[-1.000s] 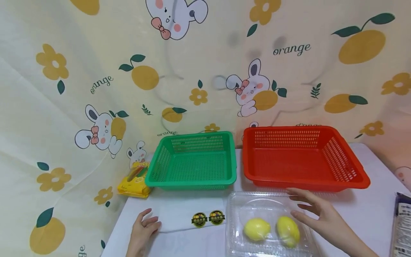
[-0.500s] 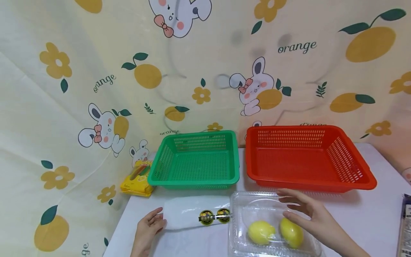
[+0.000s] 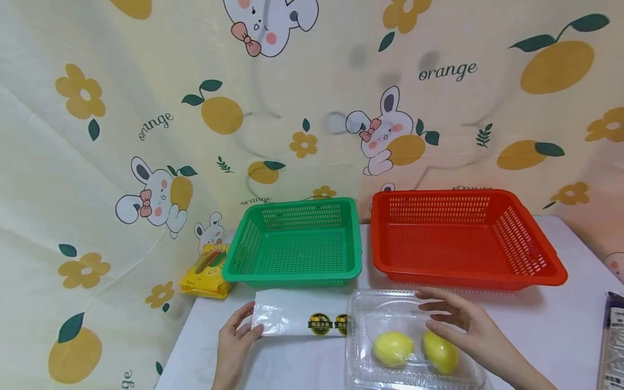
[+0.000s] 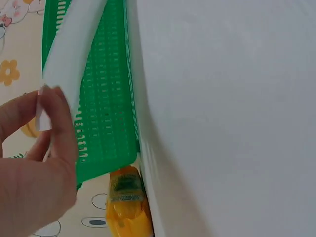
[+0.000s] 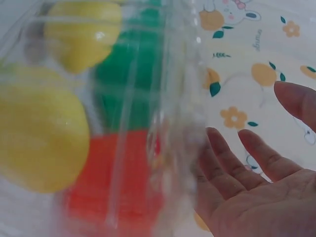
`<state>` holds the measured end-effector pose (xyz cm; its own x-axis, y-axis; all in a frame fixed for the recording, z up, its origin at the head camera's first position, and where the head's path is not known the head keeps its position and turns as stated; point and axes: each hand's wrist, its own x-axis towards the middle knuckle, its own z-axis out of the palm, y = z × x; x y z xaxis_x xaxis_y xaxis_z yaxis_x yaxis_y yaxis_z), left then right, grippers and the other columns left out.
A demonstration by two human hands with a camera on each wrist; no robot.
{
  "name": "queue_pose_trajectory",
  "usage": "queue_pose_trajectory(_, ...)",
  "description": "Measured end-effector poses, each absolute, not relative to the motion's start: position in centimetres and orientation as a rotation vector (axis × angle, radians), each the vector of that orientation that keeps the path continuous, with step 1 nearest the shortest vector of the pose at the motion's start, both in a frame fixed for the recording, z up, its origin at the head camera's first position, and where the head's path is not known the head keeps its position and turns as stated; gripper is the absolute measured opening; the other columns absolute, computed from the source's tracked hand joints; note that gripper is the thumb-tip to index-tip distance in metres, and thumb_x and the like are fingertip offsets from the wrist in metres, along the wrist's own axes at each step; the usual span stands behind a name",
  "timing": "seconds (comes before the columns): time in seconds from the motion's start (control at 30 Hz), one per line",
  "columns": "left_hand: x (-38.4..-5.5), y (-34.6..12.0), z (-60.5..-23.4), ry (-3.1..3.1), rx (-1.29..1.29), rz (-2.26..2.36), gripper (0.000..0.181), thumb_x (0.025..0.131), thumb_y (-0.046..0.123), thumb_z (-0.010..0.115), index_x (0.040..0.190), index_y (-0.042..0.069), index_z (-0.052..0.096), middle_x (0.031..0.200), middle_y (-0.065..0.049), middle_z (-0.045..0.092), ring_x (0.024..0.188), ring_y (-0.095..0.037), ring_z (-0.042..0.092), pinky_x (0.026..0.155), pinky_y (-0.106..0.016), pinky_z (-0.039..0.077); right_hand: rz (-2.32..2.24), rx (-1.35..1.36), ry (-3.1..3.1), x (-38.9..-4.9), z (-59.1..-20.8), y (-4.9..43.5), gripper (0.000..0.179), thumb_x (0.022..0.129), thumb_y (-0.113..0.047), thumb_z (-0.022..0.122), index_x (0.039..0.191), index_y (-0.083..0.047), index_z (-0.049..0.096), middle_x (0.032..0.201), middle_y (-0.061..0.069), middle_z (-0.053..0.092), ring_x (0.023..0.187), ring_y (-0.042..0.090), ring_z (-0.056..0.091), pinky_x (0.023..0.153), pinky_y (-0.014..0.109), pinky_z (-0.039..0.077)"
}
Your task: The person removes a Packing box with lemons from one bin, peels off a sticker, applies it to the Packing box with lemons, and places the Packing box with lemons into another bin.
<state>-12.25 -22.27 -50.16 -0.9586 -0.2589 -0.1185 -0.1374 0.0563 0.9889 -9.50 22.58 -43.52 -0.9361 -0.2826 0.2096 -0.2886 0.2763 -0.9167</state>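
Observation:
My left hand [image 3: 233, 344] pinches the left end of a white strip of stickers [image 3: 280, 314]. Round black labels [image 3: 320, 324] with gold print show near its right end. In the left wrist view, the strip [image 4: 74, 49] extends up from the thumb and fingertips. To the right stands a clear plastic clamshell box [image 3: 359, 319], lid closed, with two yellow lemons [image 3: 393, 348] inside; the strip's right end meets its left side. My right hand [image 3: 470, 325] hovers by the box's right side, fingers spread and holding nothing, as the right wrist view confirms beside the blurred box.
Behind the strip stands a green basket [image 3: 302, 252], and a red basket [image 3: 439, 246] sits to its right. A yellow packet [image 3: 207, 276] lies at the far left. A dark-edged printed packet [image 3: 613, 341] is at the right edge. A patterned curtain [image 3: 292, 81] hangs behind.
My left hand has moved right and closed its fingers on the strip's end, which lifts and shifts right toward the box. The right hand has drifted slightly left over the box.

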Motion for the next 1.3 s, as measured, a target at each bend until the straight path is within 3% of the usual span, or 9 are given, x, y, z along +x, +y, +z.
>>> queue_pose_trajectory(0.13, -11.7, -22.3, -48.8, -2.204, 0.474, -2.029, 0.059, 0.085, -0.011, 0.067, 0.140, -0.001, 0.052, 0.140, -0.020, 0.051, 0.082, -0.016, 0.061, 0.075, -0.026, 0.059, 1.854, 0.508, -2.533, -9.5, -43.4, 22.1, 0.052, 0.094, -0.008, 0.067, 0.142, -0.004, 0.049, 0.129, -0.001, 0.062, 0.108, 0.009, 0.063, 0.083, 0.023, 0.056)
queue_pose_trajectory(0.3, -9.1, -22.3, -44.3, -2.031, 0.585, -2.056, 0.053, 0.093, -0.013, 0.057, 0.144, 0.000, 0.048, 0.147, -0.013, 0.045, 0.097, -0.011, 0.064, 0.085, -0.027, 0.057, 1.869, 0.547, -2.521, -9.3, -43.2, 21.5, 0.050, 0.095, -0.007, 0.066, 0.142, -0.004, 0.050, 0.129, -0.002, 0.062, 0.109, 0.012, 0.063, 0.084, 0.024, 0.056)
queue_pose_trajectory(0.43, -7.4, -19.9, -40.8, -1.764, 0.462, -2.101, 0.051, 0.094, -0.012, 0.058, 0.143, -0.001, 0.050, 0.143, -0.007, 0.051, 0.109, -0.013, 0.065, 0.088, -0.030, 0.056, 1.963, 0.640, -2.475, -9.1, -42.9, 20.8, 0.048, 0.096, -0.005, 0.064, 0.142, -0.001, 0.049, 0.129, -0.009, 0.062, 0.114, 0.007, 0.061, 0.086, 0.023, 0.055)
queue_pose_trajectory(0.67, -6.6, -15.0, -37.6, -1.516, 0.218, -2.287, 0.048, 0.094, -0.010, 0.059, 0.141, 0.001, 0.053, 0.142, -0.005, 0.055, 0.118, -0.024, 0.062, 0.091, -0.038, 0.053, 2.282, 0.695, -2.353, -9.4, -42.1, 18.4, 0.051, 0.100, -0.004, 0.056, 0.148, -0.004, 0.042, 0.144, 0.002, 0.052, 0.126, 0.012, 0.055, 0.096, 0.028, 0.053)
queue_pose_trajectory(0.77, -6.7, -13.9, -37.3, -1.530, 0.168, -2.332, 0.049, 0.095, -0.011, 0.057, 0.142, -0.001, 0.051, 0.145, -0.007, 0.052, 0.120, -0.025, 0.061, 0.092, -0.039, 0.052, 2.326, 0.633, -2.257, -9.5, -42.0, 17.6, 0.052, 0.100, -0.002, 0.054, 0.150, -0.006, 0.041, 0.146, -0.003, 0.051, 0.125, 0.012, 0.055, 0.095, 0.030, 0.053)
queue_pose_trajectory(0.9, -7.2, -12.9, -37.8, -1.573, 0.117, -2.360, 0.051, 0.095, -0.013, 0.056, 0.144, -0.004, 0.047, 0.145, -0.013, 0.049, 0.118, -0.027, 0.062, 0.091, -0.039, 0.054, 2.324, 0.615, -2.028, -9.2, -42.2, 17.2, 0.050, 0.095, 0.010, 0.055, 0.144, 0.001, 0.046, 0.139, -0.002, 0.057, 0.117, 0.013, 0.060, 0.091, 0.028, 0.055)
queue_pose_trajectory(1.07, -7.7, -11.2, -39.3, -1.360, -0.020, -2.516, 0.049, 0.102, 0.003, 0.052, 0.148, 0.010, 0.037, 0.136, -0.012, 0.055, 0.105, -0.018, 0.065, 0.087, -0.029, 0.057, 2.374, 0.560, -1.702, -8.8, -42.6, 17.1, 0.049, 0.088, 0.024, 0.054, 0.133, 0.005, 0.056, 0.129, 0.004, 0.064, 0.107, 0.016, 0.067, 0.084, 0.026, 0.058)
queue_pose_trajectory(1.2, -7.2, -8.0, -41.2, -1.044, -0.331, -2.750, 0.030, 0.107, 0.008, 0.039, 0.137, 0.010, 0.045, 0.125, -0.009, 0.062, 0.105, -0.016, 0.064, 0.090, -0.026, 0.054, 2.386, 0.468, -1.520, -8.6, -42.6, 16.9, 0.047, 0.087, 0.028, 0.051, 0.129, 0.009, 0.056, 0.123, 0.009, 0.064, 0.104, 0.017, 0.068, 0.084, 0.025, 0.057)
queue_pose_trajectory(1.3, -6.8, -5.0, -42.1, -1.134, -0.364, -2.745, 0.026, 0.103, 0.001, 0.045, 0.127, -0.001, 0.055, 0.119, -0.013, 0.066, 0.109, -0.021, 0.066, 0.087, -0.026, 0.056, 2.388, 0.421, -1.427, -8.5, -42.5, 16.6, 0.044, 0.086, 0.029, 0.050, 0.127, 0.012, 0.056, 0.119, 0.011, 0.063, 0.102, 0.017, 0.068, 0.083, 0.024, 0.057)
